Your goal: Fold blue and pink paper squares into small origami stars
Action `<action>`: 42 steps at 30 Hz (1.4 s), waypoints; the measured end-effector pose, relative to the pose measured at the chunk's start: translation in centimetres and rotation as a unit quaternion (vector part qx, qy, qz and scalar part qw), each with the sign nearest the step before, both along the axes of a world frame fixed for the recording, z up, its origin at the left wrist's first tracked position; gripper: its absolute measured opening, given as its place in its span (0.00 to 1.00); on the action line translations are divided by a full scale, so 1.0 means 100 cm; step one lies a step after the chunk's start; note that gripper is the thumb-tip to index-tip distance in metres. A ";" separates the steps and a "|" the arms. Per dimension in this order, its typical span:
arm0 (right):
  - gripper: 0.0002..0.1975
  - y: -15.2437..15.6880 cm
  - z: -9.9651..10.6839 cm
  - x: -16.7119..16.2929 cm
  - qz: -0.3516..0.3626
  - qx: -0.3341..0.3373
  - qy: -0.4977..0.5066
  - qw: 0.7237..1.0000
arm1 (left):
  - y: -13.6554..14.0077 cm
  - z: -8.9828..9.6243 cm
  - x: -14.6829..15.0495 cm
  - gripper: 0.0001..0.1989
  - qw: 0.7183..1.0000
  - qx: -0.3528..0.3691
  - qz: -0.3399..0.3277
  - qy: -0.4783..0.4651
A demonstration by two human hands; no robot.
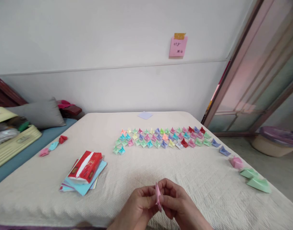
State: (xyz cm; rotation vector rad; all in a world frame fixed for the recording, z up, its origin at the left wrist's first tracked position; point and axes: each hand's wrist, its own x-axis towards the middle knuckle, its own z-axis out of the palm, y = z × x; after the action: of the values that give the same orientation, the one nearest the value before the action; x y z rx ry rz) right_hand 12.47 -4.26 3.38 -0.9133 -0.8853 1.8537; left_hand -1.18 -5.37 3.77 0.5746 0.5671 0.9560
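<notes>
My left hand [137, 207] and my right hand [180, 204] meet at the near edge of the bed and both pinch a small folded pink paper [158, 195], held upright between the fingertips. Beyond the hands, several small folded paper pieces in many colours [161, 138] lie in rows on the cream bedcover [141, 169]. To the left, a red tissue pack [85, 166] rests on a stack of coloured paper sheets [83, 187].
Larger folded pieces, blue [224, 150], pink [237, 162] and green [258, 183], lie along the bed's right edge. Three folded pieces [52, 146] sit at the left edge. A loose pale sheet [145, 115] lies at the far side. A grey pillow [38, 112] and yellow box [14, 140] stand left.
</notes>
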 end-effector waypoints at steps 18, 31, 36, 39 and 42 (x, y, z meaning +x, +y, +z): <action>0.04 0.003 -0.001 0.013 0.051 -0.079 0.102 0.990 | 0.003 -0.007 -0.005 0.07 0.998 -0.023 -0.023 -0.062; 0.04 0.004 0.004 0.015 0.067 -0.059 -0.029 0.996 | -0.001 0.001 -0.013 0.09 0.995 -0.068 -0.013 0.070; 0.05 0.005 0.002 0.012 0.079 -0.024 -0.053 0.995 | -0.001 0.003 -0.011 0.10 0.996 0.008 0.041 0.079; 0.07 0.007 0.000 0.011 0.038 0.040 -0.100 0.994 | 0.000 0.004 -0.013 0.10 0.985 0.014 0.049 0.162; 0.11 0.006 0.001 0.011 0.041 0.095 -0.164 0.981 | 0.000 0.004 -0.014 0.09 0.972 0.043 0.034 0.229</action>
State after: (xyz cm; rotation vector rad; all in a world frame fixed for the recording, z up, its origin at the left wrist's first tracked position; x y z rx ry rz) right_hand 13.53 -3.65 3.48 -1.0921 -1.2959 1.6773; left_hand -2.60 -5.39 4.12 0.8673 0.9649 0.9195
